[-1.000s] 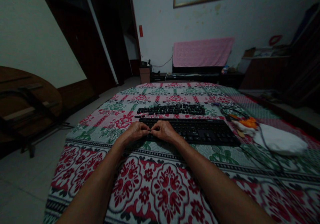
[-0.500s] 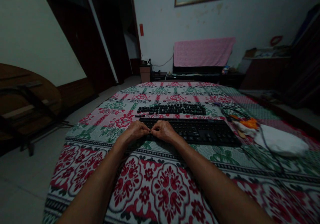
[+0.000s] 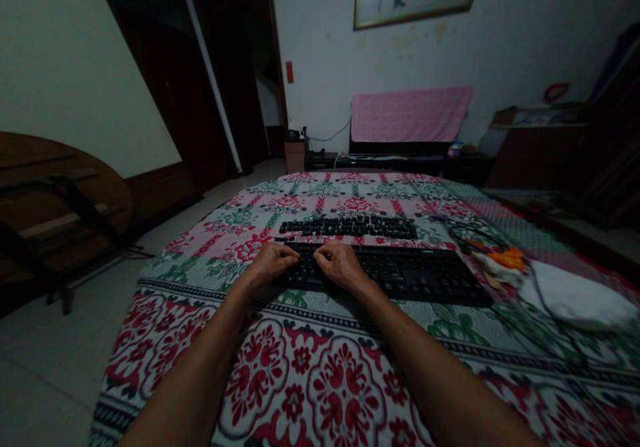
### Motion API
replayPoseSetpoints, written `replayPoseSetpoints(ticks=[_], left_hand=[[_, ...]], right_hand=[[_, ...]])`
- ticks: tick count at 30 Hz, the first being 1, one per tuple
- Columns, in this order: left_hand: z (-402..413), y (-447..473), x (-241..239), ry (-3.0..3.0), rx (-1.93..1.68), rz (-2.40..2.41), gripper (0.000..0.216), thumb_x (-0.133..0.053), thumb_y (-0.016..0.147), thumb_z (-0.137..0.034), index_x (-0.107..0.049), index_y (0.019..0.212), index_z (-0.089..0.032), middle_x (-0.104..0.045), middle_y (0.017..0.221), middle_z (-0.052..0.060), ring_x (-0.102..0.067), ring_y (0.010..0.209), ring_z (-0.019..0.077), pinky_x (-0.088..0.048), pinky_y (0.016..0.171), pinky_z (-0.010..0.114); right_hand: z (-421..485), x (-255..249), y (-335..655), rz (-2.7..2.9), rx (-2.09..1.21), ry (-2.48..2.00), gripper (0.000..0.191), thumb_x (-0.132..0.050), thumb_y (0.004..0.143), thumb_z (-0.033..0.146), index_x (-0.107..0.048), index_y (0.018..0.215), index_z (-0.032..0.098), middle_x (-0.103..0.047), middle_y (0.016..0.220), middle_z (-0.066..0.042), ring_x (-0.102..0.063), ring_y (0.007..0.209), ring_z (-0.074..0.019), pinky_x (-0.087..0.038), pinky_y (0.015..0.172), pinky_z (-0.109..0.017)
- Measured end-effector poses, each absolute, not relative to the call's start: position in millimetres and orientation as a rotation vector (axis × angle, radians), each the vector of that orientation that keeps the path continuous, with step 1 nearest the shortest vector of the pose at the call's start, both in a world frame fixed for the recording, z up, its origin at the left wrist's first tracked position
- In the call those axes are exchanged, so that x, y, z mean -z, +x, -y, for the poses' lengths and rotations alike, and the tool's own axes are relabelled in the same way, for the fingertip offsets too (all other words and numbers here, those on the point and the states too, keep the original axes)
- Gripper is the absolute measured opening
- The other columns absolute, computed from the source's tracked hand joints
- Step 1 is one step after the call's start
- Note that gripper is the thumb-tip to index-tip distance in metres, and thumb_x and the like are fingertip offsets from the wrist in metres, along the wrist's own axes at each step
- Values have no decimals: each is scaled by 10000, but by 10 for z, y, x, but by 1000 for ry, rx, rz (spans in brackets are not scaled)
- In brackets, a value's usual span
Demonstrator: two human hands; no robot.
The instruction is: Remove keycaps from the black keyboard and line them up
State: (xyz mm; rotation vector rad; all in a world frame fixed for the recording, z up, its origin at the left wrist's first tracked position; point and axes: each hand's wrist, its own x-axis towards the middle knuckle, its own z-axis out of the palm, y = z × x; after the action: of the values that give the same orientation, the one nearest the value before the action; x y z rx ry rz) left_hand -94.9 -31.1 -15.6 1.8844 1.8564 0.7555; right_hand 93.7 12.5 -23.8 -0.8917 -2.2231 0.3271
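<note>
A black keyboard (image 3: 400, 272) lies across a table covered by a red and green flowered cloth (image 3: 320, 380). My left hand (image 3: 273, 261) rests on the keyboard's left end with its fingers curled in. My right hand (image 3: 340, 264) sits beside it on the keys, fingers also curled and pinched; what they hold, if anything, is too small and dark to make out. A gap of bare keys shows between the two hands. Behind the keyboard lies a row of loose black keycaps (image 3: 350, 226).
Right of the keyboard lie a dark cable (image 3: 465, 230), an orange object (image 3: 507, 258) and a white cloth (image 3: 575, 297). A folded wooden table (image 3: 55, 194) leans at the left. A pink-covered unit (image 3: 405, 115) stands against the far wall by a dark doorway.
My hands, pinched together fingertip to fingertip before, have drawn slightly apart on the keyboard. The camera has tilted a little, shifting the scene down.
</note>
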Motion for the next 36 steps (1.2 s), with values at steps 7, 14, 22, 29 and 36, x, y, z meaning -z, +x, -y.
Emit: replayPoseSetpoints(ticks=[7, 14, 22, 29, 36], left_hand=[[-31, -1099, -26, 1958, -700, -2418, 276, -484, 712, -334, -670, 884, -225, -654, 856, 42, -548, 804, 173, -368, 642, 229], [-321, -1099, -36, 2008, -409, -2426, 199, -534, 662, -335, -684, 759, -247, -643, 771, 26, -522, 823, 174, -345, 597, 206], [-454, -1112, 43, 2053, -302, -2368, 182, -502, 638, -242, -679, 653, -198, -607, 630, 52, -538, 671, 174, -317, 534, 226], [-238, -997, -49, 2022, -711, -2176, 250, -485, 679, -313, -682, 757, -180, -625, 711, 36, -535, 690, 154, -352, 578, 222], [187, -850, -102, 1623, -941, -1697, 298, -544, 631, -374, -646, 709, -105, -523, 508, -22, -409, 453, 71, -299, 442, 192]], right_hand=[[-183, 324, 978, 2237, -274, -957, 214, -451, 766, 229, -648, 711, 169, -610, 742, -47, -529, 716, -131, -369, 676, -223], [-163, 338, 974, 2235, -260, -974, 201, -453, 767, 225, -641, 715, 172, -599, 749, -45, -523, 724, -131, -363, 686, -228], [-138, 317, 985, 2241, -276, -956, 190, -452, 759, 202, -628, 700, 164, -594, 748, -45, -516, 729, -127, -363, 690, -217], [-153, 325, 987, 2231, -282, -932, 200, -453, 768, 218, -642, 722, 173, -607, 758, -47, -530, 730, -133, -378, 686, -229], [-147, 295, 961, 2115, -385, -842, 219, -490, 747, 188, -638, 908, 191, -640, 876, -45, -560, 819, -150, -410, 772, -264]])
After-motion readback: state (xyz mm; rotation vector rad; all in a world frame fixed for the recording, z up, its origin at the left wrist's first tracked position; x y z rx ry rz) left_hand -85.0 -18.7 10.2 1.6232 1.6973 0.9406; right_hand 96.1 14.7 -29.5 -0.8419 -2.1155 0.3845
